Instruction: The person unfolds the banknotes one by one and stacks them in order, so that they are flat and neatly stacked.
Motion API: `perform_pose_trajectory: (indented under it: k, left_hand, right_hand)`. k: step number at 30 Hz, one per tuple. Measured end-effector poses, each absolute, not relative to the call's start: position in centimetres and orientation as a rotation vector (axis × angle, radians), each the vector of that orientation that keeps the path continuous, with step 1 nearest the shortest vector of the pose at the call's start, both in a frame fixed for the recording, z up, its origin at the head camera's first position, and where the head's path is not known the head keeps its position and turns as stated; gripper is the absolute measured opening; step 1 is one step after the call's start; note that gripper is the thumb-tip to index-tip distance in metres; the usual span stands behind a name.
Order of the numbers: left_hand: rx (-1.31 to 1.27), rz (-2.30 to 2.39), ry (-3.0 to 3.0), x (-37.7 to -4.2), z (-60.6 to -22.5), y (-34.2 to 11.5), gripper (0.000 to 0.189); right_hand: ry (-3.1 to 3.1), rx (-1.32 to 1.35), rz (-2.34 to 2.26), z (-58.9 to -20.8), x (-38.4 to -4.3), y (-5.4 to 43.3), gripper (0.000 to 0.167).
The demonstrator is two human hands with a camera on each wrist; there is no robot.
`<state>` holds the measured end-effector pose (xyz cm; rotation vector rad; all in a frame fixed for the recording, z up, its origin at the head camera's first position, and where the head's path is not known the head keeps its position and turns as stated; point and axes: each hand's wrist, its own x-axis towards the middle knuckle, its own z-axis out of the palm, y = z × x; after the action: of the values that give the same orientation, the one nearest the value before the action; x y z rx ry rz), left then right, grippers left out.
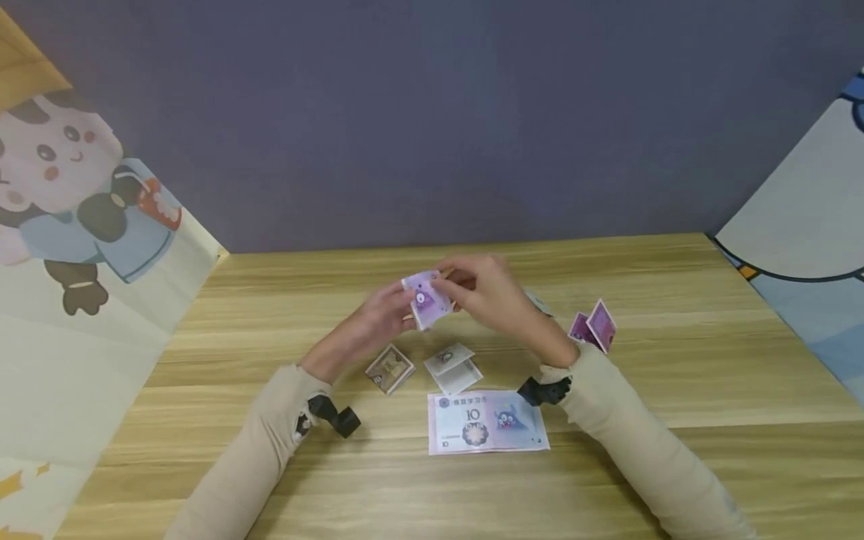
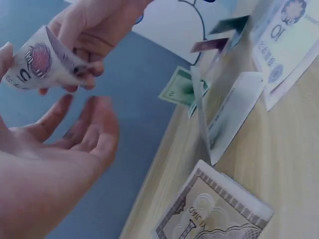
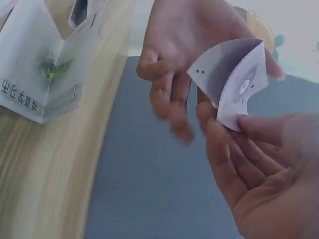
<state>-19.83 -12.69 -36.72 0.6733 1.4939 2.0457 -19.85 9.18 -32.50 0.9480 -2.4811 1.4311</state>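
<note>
A purple play banknote [image 1: 432, 304] is held over the table, bent into a curve with its two ends turned toward each other. My right hand [image 1: 489, 292] pinches one end between thumb and fingers. At the other end, the thumb of my left hand [image 1: 378, 319] touches the note, while its fingers spread loosely below, blurred in the left wrist view. Nearest on the table are a folded brown note [image 1: 390, 369] and a folded grey-white note [image 1: 454, 367], which stands partly open. A flat 10 note [image 1: 489, 424] lies closer to me.
Folded magenta notes [image 1: 599, 328] stand at the right, beside my right forearm. A green note [image 2: 175, 88] is mostly hidden behind that arm in the head view. The wooden table [image 1: 270, 300] meets a dark blue-grey panel [image 1: 432, 127] at the back.
</note>
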Motion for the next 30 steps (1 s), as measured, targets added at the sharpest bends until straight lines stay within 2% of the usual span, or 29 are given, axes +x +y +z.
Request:
perform_pose_trajectory:
  k: [2,4,10,14,21,30]
  left_hand:
    - [0.704,1.991,1.512,-19.5,-36.6,-12.4,0.095]
    - [0.735,1.947,1.511,-19.3,-36.5,-12.0,0.097]
    - [0.790,1.843,1.630,-18.5,-36.2,-11.3,0.084]
    - [0.797,1.802,1.745,-18.0,-35.9,-11.7,0.076]
    - [0.746,1.780,1.851,-16.7,-35.2,-12.6,0.040]
    - [0.709,1.651,2.010,-13.8,-34.3,-12.0,0.025]
  right_hand:
    - [-2.483,1.012,1.261,-32.1,-19.4,9.1,0.017]
    - [-2.477,1.067,1.084,-31.8,-19.0,9.0,0.017]
    - [-2.424,1.139,0.767,-31.4,-17.6,9.4,0.018]
    - [-2.408,1.075,0.785,-31.1,-16.6,10.6,0.017]
    - [-2.393,0.948,0.944,-31.1,-14.8,13.8,0.016]
    - [-2.357,0.903,0.990,-32.0,-12.5,16.6,0.012]
